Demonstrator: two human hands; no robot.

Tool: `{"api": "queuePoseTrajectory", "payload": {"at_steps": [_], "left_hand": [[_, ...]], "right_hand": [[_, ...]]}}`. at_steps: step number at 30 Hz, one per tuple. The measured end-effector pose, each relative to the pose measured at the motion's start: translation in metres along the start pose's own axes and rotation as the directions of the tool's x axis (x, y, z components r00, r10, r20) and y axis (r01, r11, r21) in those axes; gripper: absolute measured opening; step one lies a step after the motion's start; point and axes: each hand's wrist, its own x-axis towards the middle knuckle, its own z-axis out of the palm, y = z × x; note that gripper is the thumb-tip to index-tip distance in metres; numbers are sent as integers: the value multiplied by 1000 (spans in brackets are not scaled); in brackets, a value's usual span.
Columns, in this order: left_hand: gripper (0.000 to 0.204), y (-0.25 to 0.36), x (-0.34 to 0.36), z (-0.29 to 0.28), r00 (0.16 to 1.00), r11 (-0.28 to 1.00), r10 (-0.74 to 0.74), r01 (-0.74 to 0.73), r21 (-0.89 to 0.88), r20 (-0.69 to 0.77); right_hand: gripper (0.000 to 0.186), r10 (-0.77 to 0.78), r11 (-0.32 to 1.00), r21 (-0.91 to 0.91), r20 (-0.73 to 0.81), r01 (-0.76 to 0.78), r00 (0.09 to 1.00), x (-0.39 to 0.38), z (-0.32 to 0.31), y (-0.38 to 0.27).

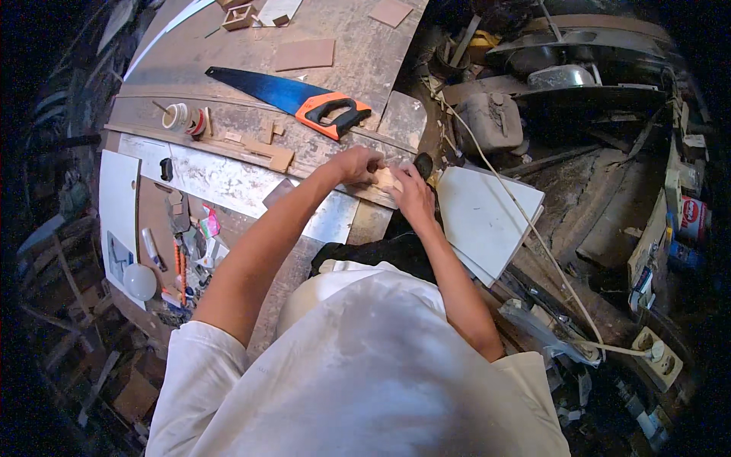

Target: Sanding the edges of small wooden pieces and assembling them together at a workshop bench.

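Observation:
At the bench's near edge, my two hands close round a small pale wood piece [387,180]. My left hand [358,164] grips its left end with bent fingers. From the right, my right hand [413,192] presses its fingers on the other end. My fingers cover much of the piece. Just beyond them lies a hand saw [335,114] with a dark blue blade and an orange and black handle, its tip toward the far left. A wooden strip with a notched end [280,158] rests along the edge, left of my left hand.
Left on the worn bench [228,122] stands a white tub [175,118]. Thin boards [304,55] and a small wooden box [239,17] lie farther back. A drawer [164,209] holds tools. White panels [487,217], a cable [525,217] and a socket strip [656,358] are right.

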Motion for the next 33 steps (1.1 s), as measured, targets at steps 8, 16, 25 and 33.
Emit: {"api": "queuePoseTrajectory", "payload": {"at_steps": [8,16,25,33], "left_hand": [[51,1,-4,10,992,977,86,-66,205,-93],[41,-22,1,-2,990,992,122,-120,-32,66],[40,-9,-3,-2,996,994,84,-82,-69,26],[35,-4,-1,2,1000,999,12,-12,-40,-7]], "right_hand": [[38,49,996,-69,-10,-49,999,9,5,-3],[40,33,999,-19,-35,-34,999,5,7,-3],[42,144,988,46,18,-145,989,-4,-8,-9],[29,705,344,748,194,-568,682,-16,7,51]]}}
